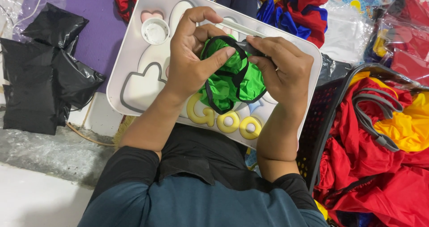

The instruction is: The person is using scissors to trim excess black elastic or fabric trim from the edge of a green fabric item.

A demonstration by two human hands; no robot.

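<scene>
Green fabric piece (228,77): shiny bright green, thin and slippery-looking, edged all round with black binding tape. It's crumpled into a loose bunch, not flat, with folds and creases catching light. A black-trimmed loop arches over the top of the bunch; another black edge curves along the lower right and runs down the left side. You hold it raised above the white lap tray (134,75), pinched between your left hand (190,59) and right hand (281,68), roughly over the tray's middle. Upper right part of the fabric is hidden under your right fingers.
</scene>
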